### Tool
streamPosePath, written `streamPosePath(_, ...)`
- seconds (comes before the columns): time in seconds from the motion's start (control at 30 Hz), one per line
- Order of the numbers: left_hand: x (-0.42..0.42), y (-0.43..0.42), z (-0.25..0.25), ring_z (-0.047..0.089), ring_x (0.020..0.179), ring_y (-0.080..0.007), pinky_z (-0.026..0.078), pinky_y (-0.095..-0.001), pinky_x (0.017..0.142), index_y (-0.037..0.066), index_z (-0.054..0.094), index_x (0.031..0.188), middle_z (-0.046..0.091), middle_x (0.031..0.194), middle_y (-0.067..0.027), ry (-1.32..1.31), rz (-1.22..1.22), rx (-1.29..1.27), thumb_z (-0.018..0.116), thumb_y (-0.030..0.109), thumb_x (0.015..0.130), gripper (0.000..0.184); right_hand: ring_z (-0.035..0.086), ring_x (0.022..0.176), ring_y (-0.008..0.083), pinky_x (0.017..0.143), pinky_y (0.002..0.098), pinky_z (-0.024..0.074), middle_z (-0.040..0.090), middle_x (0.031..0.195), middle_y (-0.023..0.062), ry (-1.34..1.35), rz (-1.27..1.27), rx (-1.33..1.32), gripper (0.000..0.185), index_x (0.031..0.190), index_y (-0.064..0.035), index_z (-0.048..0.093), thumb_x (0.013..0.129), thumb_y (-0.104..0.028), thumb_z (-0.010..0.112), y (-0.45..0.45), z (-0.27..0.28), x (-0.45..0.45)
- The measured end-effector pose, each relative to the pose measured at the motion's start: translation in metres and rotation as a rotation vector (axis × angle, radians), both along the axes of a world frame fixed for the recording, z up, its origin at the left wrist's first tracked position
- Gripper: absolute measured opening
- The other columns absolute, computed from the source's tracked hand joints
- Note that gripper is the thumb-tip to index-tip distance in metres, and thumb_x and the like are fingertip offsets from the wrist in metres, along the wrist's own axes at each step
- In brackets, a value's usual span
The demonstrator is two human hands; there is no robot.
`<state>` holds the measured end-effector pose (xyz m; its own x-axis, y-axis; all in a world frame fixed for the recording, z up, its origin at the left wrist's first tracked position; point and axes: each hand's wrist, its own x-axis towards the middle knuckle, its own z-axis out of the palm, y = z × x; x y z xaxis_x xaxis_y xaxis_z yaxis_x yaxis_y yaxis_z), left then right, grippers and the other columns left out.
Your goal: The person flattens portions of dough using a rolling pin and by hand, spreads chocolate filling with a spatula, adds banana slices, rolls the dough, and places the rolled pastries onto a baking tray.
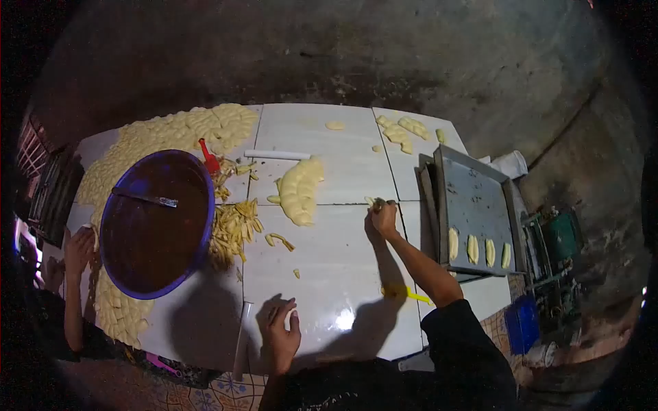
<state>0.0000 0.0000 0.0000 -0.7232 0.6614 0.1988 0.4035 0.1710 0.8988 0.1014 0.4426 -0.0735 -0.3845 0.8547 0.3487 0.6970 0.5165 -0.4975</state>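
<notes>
Near the front edge of the white tiled table (329, 253), my left hand (282, 332) is curled around a small pale dough piece (290, 318). My right hand (384, 218) reaches further out, its fingers pinched on a small bit of dough (371, 201). Between and beyond the hands lies a mound of pale dough pieces (299, 192). A yellow scraper (410, 294) rests below my right forearm. To the right, a metal tray (480, 198) holds several shaped dough pieces (473, 249) in a row along its near side.
A large purple-rimmed basin (157, 226) stands on the left amid many dough pieces (123, 301). Beside it are yellow strips (233, 229) and a red tool (209, 157). A white rod (277, 155) lies behind. At the far left is another person's hand (79, 250).
</notes>
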Motion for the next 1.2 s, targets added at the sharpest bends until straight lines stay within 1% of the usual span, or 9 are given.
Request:
streamPosePath(0.2,0.012,0.034,-0.015,0.067,0.095,-0.0184,0.052,-0.0309,0.086,0.0,0.063,0.13,0.071,0.105,-0.0114,-0.381,-0.035,0.101,0.057,0.006,0.101,0.031,0.058,0.076,0.0106,0.069,0.0278,0.049,0.066,0.087,0.0074,0.427,0.218,-0.287,0.021,0.1,0.0031,0.072,0.085,-0.011,0.075,-0.057,0.048,-0.014)
streamPosePath(0.23,0.015,0.037,-0.019,0.067,0.095,-0.0177,0.052,-0.0296,0.086,0.0,0.059,0.135,0.07,0.109,-0.0118,-0.509,-0.055,0.138,0.055,0.007,0.102,0.034,0.066,0.093,0.0188,0.084,0.0333,0.0527,0.067,0.107,0.0146,0.401,0.292,-0.524,0.021,0.104,0.0004,0.073,0.09,-0.015,0.071,-0.088,0.066,-0.006)
streamPosePath(0.37,0.031,0.06,0.004,0.065,0.094,-0.0136,0.054,-0.0277,0.072,-0.002,0.055,0.138,0.063,0.123,-0.0129,-0.858,-0.152,0.313,0.056,0.012,0.103,0.037,0.062,0.098,0.0152,0.087,0.0278,0.0494,0.063,0.11,0.0085,0.415,0.483,-0.83,0.033,0.123,-0.0003,0.068,0.091,-0.004,0.063,-0.216,0.101,0.026)
streamPosePath(0.5,0.039,0.045,-0.025,0.064,0.091,-0.0215,0.05,-0.0372,0.08,-0.001,0.065,0.12,0.062,0.123,-0.015,-0.446,-0.193,-0.184,0.066,0.013,0.095,0.029,0.058,0.092,0.0105,0.08,0.024,0.0488,0.059,0.103,0.0037,0.449,0.378,-0.828,0.038,0.132,0.0038,0.062,0.094,0.003,0.064,-0.297,0.08,0.048)
streamPosePath(0.57,0.039,0.034,-0.039,0.061,0.098,-0.0262,0.046,-0.0429,0.088,0.0,0.068,0.112,0.062,0.121,-0.0156,0.175,-0.231,-0.328,0.07,0.013,0.089,0.027,0.061,0.099,0.0248,0.085,0.0338,0.0512,0.062,0.109,0.0161,0.266,0.37,-0.634,0.043,0.136,0.0056,0.056,0.095,-0.006,0.064,-0.308,0.065,0.059)
streamPosePath(0.7,0.055,0.023,-0.011,0.044,0.122,-0.034,0.038,-0.0475,0.1,-0.004,0.061,0.126,0.059,0.12,-0.0205,0.413,-0.016,-0.372,0.07,0.011,0.085,0.045,0.053,0.118,0.0495,0.1,0.0524,0.0469,0.053,0.131,0.0349,0.029,0.464,-0.31,0.055,0.142,0.008,0.044,0.094,-0.012,0.062,-0.323,0.06,0.078)
streamPosePath(0.87,0.052,0.015,-0.012,0.035,0.146,-0.0345,0.021,-0.0588,0.119,-0.002,0.028,0.155,0.038,0.156,-0.0224,0.336,-0.664,-0.274,0.056,0.044,0.097,0.079,0.043,0.138,0.0427,0.11,0.0491,0.0411,0.049,0.144,0.028,-0.314,0.778,0.009,0.064,0.143,0.0078,0.043,0.089,-0.02,0.063,-0.317,0.044,0.1)
streamPosePath(1.0,0.062,0.019,-0.015,0.035,0.146,-0.0333,0.02,-0.0707,0.113,0.003,0.027,0.157,0.039,0.156,-0.0202,0.7,-0.547,-0.513,0.051,0.066,0.091,0.094,0.033,0.148,0.0345,0.115,0.0495,0.0346,0.046,0.152,0.0212,-0.526,0.762,0.076,0.061,0.144,0.0018,0.048,0.091,-0.025,0.06,-0.303,0.05,0.101)
streamPosePath(1.2,0.058,0.02,-0.015,0.027,0.149,-0.0385,0.017,-0.0832,0.102,0.002,0.025,0.157,0.032,0.16,-0.0202,0.521,-0.503,-0.546,0.058,0.059,0.09,0.094,0.039,0.145,0.0362,0.113,0.0491,0.0372,0.049,0.148,0.0225,-0.41,0.732,0.046,0.057,0.14,0.0007,0.051,0.091,-0.026,0.062,-0.297,0.058,0.101)
